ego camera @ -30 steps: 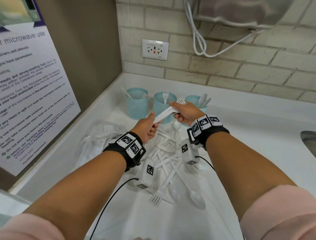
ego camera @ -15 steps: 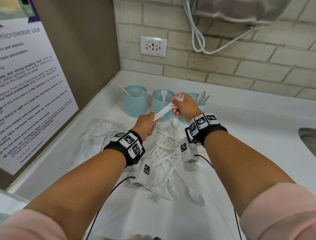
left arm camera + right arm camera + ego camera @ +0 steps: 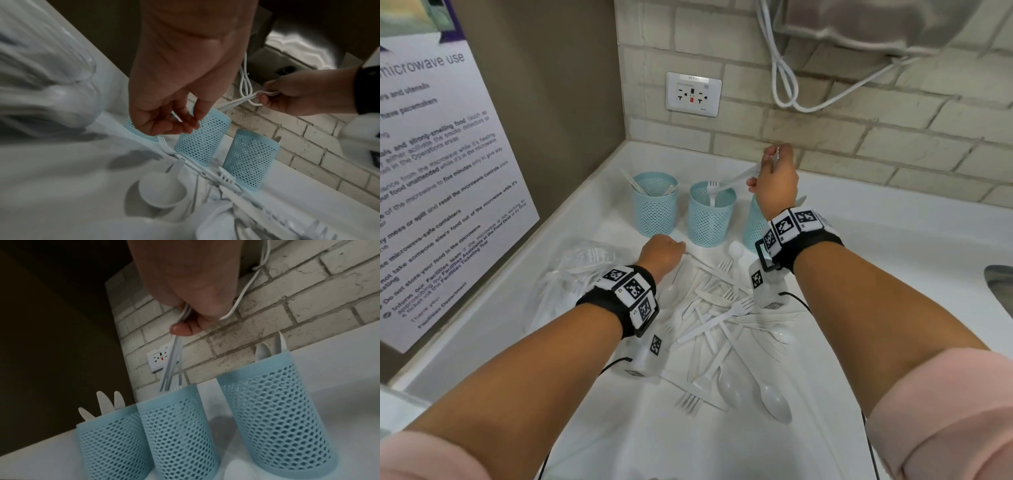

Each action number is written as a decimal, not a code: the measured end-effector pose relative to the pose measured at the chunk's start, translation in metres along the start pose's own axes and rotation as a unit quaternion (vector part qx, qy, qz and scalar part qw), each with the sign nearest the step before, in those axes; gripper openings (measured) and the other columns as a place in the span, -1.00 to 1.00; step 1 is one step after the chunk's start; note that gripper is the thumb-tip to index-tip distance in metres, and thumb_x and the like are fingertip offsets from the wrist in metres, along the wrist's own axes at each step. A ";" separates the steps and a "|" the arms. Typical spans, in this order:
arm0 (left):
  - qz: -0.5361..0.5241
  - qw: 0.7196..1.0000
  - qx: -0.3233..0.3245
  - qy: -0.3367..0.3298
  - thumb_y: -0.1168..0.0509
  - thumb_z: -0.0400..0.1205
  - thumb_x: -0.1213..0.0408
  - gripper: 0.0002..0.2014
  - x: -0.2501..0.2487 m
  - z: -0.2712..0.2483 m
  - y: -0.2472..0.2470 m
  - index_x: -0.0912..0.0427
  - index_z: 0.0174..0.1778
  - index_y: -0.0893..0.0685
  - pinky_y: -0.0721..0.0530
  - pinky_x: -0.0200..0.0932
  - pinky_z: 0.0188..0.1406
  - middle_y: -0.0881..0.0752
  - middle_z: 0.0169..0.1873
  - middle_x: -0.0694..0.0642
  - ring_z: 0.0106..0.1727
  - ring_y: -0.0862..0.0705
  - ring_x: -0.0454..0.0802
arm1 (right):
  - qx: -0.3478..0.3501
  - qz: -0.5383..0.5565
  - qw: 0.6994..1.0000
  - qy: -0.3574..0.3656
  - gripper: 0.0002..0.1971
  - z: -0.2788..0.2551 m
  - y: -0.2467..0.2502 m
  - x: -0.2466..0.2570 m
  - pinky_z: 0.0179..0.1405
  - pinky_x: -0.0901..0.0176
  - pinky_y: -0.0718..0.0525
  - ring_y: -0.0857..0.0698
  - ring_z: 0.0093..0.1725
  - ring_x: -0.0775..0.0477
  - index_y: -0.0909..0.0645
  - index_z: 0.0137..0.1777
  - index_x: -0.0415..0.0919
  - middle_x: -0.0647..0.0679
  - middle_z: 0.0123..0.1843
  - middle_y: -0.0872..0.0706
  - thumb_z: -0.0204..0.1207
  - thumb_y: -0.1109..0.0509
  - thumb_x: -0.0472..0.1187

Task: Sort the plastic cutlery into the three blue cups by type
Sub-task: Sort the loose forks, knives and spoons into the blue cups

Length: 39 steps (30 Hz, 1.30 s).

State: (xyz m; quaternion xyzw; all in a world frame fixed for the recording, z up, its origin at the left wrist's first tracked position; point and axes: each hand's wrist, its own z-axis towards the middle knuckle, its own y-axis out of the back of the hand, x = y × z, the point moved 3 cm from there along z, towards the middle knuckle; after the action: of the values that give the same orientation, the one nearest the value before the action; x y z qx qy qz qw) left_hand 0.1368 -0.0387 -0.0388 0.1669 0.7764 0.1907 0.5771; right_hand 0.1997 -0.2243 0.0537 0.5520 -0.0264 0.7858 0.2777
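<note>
The right hand [image 3: 774, 186] is raised above the middle cup [image 3: 711, 214], fingers [image 3: 182, 329] pinching a bundle of forks [image 3: 173, 363] whose handles angle down into that cup. The left hand [image 3: 662, 255] hovers low over the loose cutlery [image 3: 717, 318] on the counter [image 3: 893, 257], fingers [image 3: 185, 123] loosely curled, holding nothing. A wall notice [image 3: 431, 178] reads "microwave use". The right cup [image 3: 755, 228] is partly hidden behind the right wrist.
</note>
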 end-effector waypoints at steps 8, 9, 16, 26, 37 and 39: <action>0.129 0.991 0.037 -0.009 -0.23 0.63 0.33 -0.72 0.002 -0.003 0.002 0.26 -0.42 -0.46 -0.48 -0.20 -0.20 -0.62 -0.30 0.22 -0.09 -0.56 0.10 | 0.147 -0.147 0.978 0.026 -0.79 0.001 -0.030 -0.010 -0.06 0.04 -0.60 -0.59 -0.13 -0.13 -0.43 0.24 -0.35 -0.16 -0.07 -0.58 0.65 -0.14 -0.33; 0.141 0.989 0.044 -0.009 -0.23 0.63 0.33 -0.79 0.002 -0.004 0.002 0.32 -0.31 -0.55 -0.50 -0.19 -0.16 -0.65 -0.17 0.26 -0.03 -0.58 0.12 | 0.172 -0.171 0.970 0.016 -0.76 -0.001 -0.033 -0.011 -0.02 0.07 -0.59 -0.60 -0.09 -0.14 -0.42 0.27 -0.33 -0.18 -0.04 -0.60 0.65 -0.17 -0.31; 0.201 0.977 0.065 0.013 -0.27 0.63 0.25 -0.69 0.009 -0.006 -0.004 0.36 0.22 -0.51 -0.41 -0.27 -0.24 -0.48 -0.21 0.01 0.02 -0.44 -0.04 | 0.188 -0.195 0.963 -0.012 -0.56 -0.008 -0.029 -0.013 0.24 0.06 -0.56 -0.64 0.10 -0.24 -0.36 0.45 -0.19 -0.26 0.22 -0.52 0.61 -0.28 -0.12; 0.292 0.952 0.091 0.020 -0.37 0.51 0.24 -0.65 0.015 -0.013 -0.004 0.42 0.10 -0.56 -0.57 -0.14 -0.10 -0.69 0.12 0.32 0.16 -0.66 0.21 | 0.090 -0.250 0.963 -0.047 -0.76 -0.019 0.018 -0.035 0.09 0.05 -0.56 -0.65 0.05 -0.25 -0.61 -0.15 -0.33 -0.10 -0.38 -0.58 0.47 -0.19 -0.18; 0.328 0.936 0.125 0.037 -0.42 0.53 0.20 -0.75 0.020 -0.016 -0.005 0.21 -0.19 -0.46 -0.47 -0.21 -0.56 -0.75 -0.22 0.27 -0.51 -0.56 -0.02 | 0.350 -0.489 0.788 -0.131 -0.50 -0.065 -0.019 -0.096 -0.54 0.33 -0.29 -0.34 -0.51 0.07 -0.26 -0.48 -0.15 0.02 -0.61 -0.43 0.44 -0.44 0.10; 0.324 0.937 0.126 0.038 -0.44 0.52 0.21 -0.74 0.022 -0.013 -0.003 0.14 -0.22 -0.44 -0.57 -0.19 -0.45 -0.75 -0.21 0.22 -0.43 -0.62 0.00 | 0.349 -0.503 0.780 -0.126 -0.48 -0.068 -0.019 -0.090 -0.56 0.30 -0.29 -0.38 -0.48 0.04 -0.25 -0.48 -0.15 0.02 -0.50 -0.37 0.40 -0.49 0.09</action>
State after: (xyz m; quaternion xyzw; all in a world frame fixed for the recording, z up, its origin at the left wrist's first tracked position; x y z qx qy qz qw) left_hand 0.1180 -0.0317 -0.0549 0.4731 0.7195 0.2742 0.4282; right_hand 0.1719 -0.2216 -0.0570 0.6402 0.4963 0.4131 0.4161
